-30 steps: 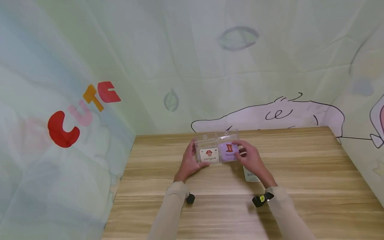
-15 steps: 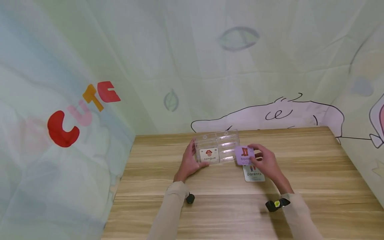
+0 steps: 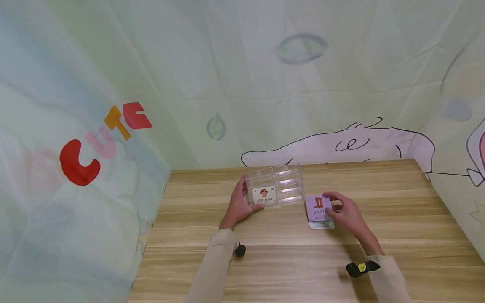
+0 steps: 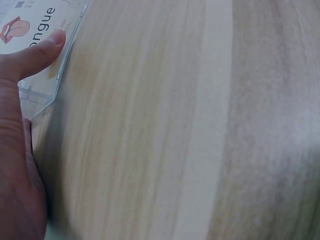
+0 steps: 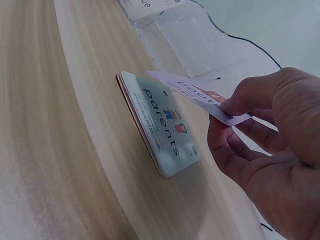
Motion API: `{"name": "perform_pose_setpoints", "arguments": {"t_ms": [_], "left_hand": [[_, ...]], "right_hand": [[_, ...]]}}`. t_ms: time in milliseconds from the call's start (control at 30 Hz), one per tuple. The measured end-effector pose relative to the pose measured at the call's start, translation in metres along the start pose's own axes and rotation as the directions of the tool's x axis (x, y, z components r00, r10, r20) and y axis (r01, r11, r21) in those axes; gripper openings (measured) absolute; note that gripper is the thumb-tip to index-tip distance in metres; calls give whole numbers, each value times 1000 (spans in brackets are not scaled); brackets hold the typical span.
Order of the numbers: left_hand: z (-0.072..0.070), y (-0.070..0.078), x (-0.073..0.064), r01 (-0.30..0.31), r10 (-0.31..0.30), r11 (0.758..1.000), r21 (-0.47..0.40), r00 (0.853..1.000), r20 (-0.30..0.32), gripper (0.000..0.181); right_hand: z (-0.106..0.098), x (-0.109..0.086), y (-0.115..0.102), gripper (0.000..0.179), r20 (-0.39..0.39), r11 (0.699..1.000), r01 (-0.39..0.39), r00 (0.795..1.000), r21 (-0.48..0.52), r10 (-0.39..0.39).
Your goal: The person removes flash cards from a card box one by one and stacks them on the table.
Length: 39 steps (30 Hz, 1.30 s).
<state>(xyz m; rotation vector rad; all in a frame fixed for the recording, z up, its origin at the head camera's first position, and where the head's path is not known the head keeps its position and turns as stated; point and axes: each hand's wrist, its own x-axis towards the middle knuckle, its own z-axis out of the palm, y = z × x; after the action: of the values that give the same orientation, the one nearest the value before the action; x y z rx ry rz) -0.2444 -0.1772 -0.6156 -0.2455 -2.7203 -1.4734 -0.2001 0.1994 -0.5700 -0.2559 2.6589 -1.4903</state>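
My left hand [image 3: 241, 206] grips the left side of a clear plastic card holder [image 3: 289, 185], its thumb over the lower edge. A white "tongue" flashcard [image 3: 265, 196] sits in the holder's left column; the right column shows bare clear slots. My right hand [image 3: 346, 213] pinches a purple "boots" flashcard [image 3: 317, 208] by its right edge, between thumb and fingers. That card hovers above a small stack of flashcards, apart from it in the right wrist view. On top of the stack lies a pale green "parents" flashcard [image 5: 162, 125], mostly hidden in the head view.
Everything stands on a wood-grain table [image 3: 280, 261]. A printed fabric backdrop [image 3: 242, 84] rises behind the table's far edge and along its sides. The card holder lies close to that far edge, left of the stack.
My right hand has drawn the "boots" flashcard out of the holder's right column and carried it right and nearer, over the stack. The left hand and holder have stayed in place.
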Motion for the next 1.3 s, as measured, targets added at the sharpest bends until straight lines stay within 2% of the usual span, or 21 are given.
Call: {"name": "perform_pose_setpoints", "arguments": {"t_ms": [333, 700, 967, 1300], "left_hand": [[0, 1, -1, 10, -10, 1000, 1, 1000, 2, 133], [0, 1, 0, 15, -15, 1000, 9, 1000, -2, 132], [1, 2, 0, 26, -26, 1000, 11, 1000, -4, 132], [1, 0, -1, 22, -22, 1000, 9, 1000, -7, 132]], "right_hand": [[1, -10, 7, 48, 44, 998, -54, 998, 15, 53], [3, -11, 14, 47, 77, 999, -27, 997, -23, 29], [7, -10, 18, 45, 51, 997, 30, 998, -64, -27], [10, -12, 18, 44, 38, 992, 33, 999, -125, -29]]}}
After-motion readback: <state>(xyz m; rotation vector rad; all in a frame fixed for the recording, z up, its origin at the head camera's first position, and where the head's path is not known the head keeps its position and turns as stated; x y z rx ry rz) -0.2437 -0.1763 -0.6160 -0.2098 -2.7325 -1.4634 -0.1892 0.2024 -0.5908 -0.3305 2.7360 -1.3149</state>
